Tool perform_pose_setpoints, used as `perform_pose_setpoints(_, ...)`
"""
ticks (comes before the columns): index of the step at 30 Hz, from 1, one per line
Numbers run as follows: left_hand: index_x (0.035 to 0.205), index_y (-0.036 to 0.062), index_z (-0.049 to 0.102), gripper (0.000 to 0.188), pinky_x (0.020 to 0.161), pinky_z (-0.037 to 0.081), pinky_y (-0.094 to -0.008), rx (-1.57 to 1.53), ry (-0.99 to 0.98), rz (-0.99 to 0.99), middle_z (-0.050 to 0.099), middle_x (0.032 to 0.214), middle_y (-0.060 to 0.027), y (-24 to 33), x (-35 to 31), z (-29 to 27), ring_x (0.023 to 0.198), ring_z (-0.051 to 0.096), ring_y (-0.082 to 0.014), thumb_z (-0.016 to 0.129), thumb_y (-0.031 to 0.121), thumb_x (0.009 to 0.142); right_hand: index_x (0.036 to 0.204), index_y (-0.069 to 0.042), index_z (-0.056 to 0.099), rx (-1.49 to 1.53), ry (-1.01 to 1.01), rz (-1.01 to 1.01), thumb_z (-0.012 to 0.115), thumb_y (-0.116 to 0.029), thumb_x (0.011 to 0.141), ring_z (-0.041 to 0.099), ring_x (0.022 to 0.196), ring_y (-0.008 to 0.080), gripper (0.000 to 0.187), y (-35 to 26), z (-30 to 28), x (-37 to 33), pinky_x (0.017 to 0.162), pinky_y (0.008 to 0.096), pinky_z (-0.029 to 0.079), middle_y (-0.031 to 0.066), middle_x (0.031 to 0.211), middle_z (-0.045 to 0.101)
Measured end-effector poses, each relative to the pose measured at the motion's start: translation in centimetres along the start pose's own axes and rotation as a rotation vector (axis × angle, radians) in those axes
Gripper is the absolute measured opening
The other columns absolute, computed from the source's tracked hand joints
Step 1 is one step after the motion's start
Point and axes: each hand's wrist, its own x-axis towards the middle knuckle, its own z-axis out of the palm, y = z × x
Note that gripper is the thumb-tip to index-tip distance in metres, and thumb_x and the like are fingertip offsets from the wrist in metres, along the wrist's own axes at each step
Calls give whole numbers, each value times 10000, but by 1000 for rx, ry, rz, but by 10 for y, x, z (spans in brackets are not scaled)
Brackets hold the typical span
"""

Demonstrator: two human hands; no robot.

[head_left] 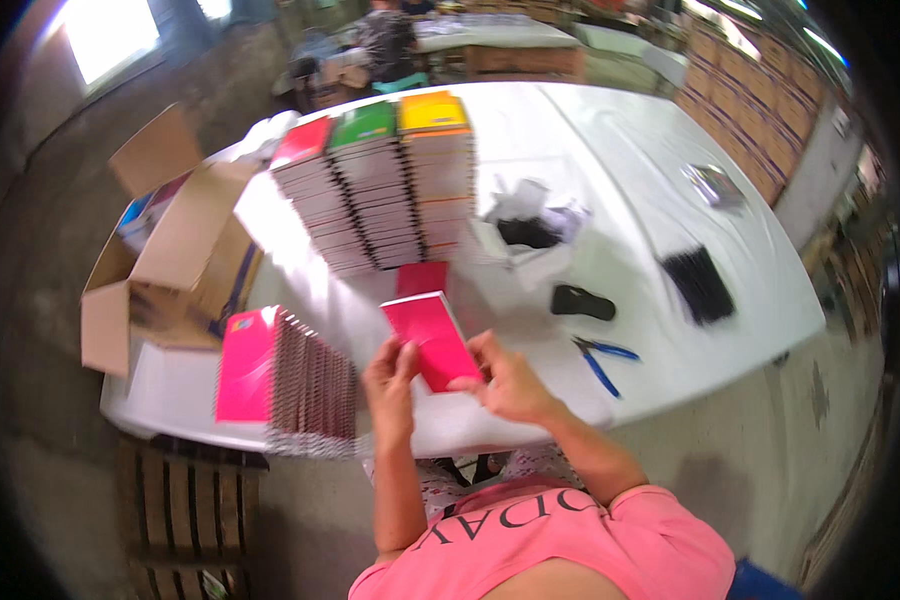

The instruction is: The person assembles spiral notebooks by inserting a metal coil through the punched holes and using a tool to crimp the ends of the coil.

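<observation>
The left hand [391,378] pinches the left edge of a pink book [428,335] between the thumb and the fingers. The right hand [513,388] pinches the same book at its lower right corner, the thumb lying on the cover. So the pink book is between the two hands, in front of the person's body, a little tilted, with a white edge at its top. Just beyond it, a red book [421,279] lies on the white table [610,130]; I cannot tell if the two are touching.

To the left of the left hand is a pile of pink books [250,370], its coils turned to the right. To the right of the right hand are blue pliers [599,371], with the handles apart, and near them a black pad [582,303].

Farther away stand three tall piles side by side: a red pile [302,142], a green pile [365,125] and a yellow pile [433,112]. At the left is an open box [190,240], and at the far right a black bundle [698,285]. Behind the table, another person [386,45] is visible, rather blurred
</observation>
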Motion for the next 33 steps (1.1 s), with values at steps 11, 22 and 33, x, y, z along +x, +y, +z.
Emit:
perform_pose_setpoints(11, 963, 173, 606, 244, 973, 163, -711, 1497, -359, 420, 575, 947, 20, 6, -47, 14, 1017, 541, -182, 579, 8, 785, 1269, -171, 482, -1418, 564, 732, 622, -108, 765, 489, 1126, 273, 527, 157, -282, -39, 846, 477, 446, 74, 1207, 498)
perform_pose_setpoints(22, 783, 116, 534, 504, 1025, 94, -623, 1293, 121, 635, 499, 924, -60, -56, -48, 32, 1049, 469, -268, 779, 502, 570, 1290, -101, 474, -1243, 301, 621, 446, 100, 776, 571, 984, 389, 553, 161, -311, -27, 827, 470, 470, 213, 1072, 593)
perform_pose_setpoints(33, 773, 163, 550, 460, 950, 222, -532, 1264, 128, 718, 505, 941, -10, -59, -46, 24, 1005, 456, -221, 795, 462, 524, 1161, -101, 623, -239, -252, 221, 585, -92, 874, 584, 847, 170, 290, 32, -85, -34, 736, 278, 451, 114, 936, 631)
